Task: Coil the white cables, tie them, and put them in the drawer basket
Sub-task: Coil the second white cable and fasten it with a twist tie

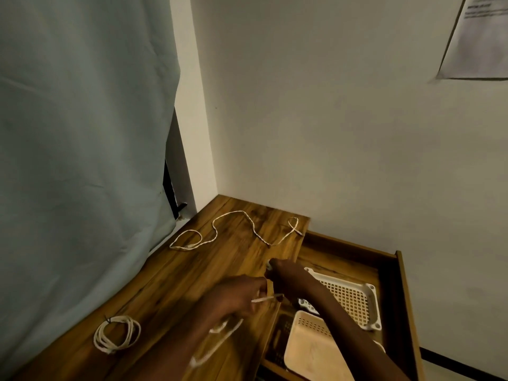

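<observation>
Your left hand point(236, 298) and right hand point(286, 276) both pinch a white cable point(217, 336) above the counter point(165, 284).

Table point(170, 292): brown wood grain with dark streaks. Loose cable point(233, 232): white, twisted texture. Coiled cable point(116, 335): white, bound by a black tie point(108, 320). Drawer point(357, 259): same brown wood. Far basket point(349, 301): white, perforated grid base. Near basket point(310, 350): pale peach, slotted rim. Curtain point(82, 147): pale grey-blue. Wall point(330, 119): off-white.
</observation>
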